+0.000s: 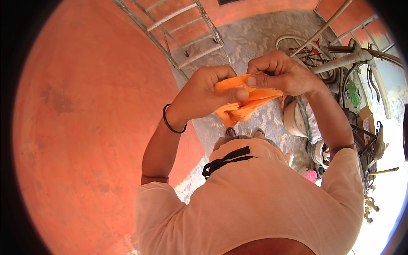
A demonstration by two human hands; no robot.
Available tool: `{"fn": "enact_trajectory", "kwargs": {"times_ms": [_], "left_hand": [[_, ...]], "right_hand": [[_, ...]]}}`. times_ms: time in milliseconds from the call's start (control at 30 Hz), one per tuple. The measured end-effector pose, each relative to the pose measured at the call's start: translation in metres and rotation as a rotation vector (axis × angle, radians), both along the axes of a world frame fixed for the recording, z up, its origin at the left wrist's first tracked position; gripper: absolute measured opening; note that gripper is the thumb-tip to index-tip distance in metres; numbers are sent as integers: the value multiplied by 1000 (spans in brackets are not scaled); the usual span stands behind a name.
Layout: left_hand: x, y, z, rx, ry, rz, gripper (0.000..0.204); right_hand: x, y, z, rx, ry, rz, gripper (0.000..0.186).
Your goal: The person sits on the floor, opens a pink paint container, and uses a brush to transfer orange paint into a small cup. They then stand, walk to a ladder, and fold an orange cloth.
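In front of my chest I hold up a crumpled orange piece of thin, soft material; whether it is cloth or plastic I cannot tell. My left hand, with a black band at its wrist, pinches the piece's left upper edge between thumb and fingers. At the upper right edge, my right hand grips it the same way, the thumb lying on top. Between the two hands the edge is drawn out, and the rest hangs down in folds.
An orange wall runs along my left. Ahead stands a metal ladder on the patterned floor. Bicycle parts are piled at the right. Nearer, a pale bucket stands beside my legs, with other containers behind it.
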State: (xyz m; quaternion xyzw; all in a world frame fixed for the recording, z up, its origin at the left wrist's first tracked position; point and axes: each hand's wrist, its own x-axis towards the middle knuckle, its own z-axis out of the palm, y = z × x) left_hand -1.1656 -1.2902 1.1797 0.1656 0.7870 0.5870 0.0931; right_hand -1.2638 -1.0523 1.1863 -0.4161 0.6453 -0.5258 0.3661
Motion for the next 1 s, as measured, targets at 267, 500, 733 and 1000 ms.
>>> {"fn": "enact_trajectory", "kwargs": {"times_ms": [267, 500, 733, 1000], "left_hand": [[21, 5, 2, -111, 282, -567, 22], [82, 23, 18, 374, -133, -744, 40], [70, 25, 1, 362, -166, -731, 42], [30, 33, 0, 142, -51, -671, 30]], "right_hand": [[37, 21, 14, 19, 261, 486, 24], [85, 45, 62, 43, 544, 777, 33], [94, 83, 39, -17, 542, 517, 33], [82, 102, 4, -114, 524, 230, 22]]}}
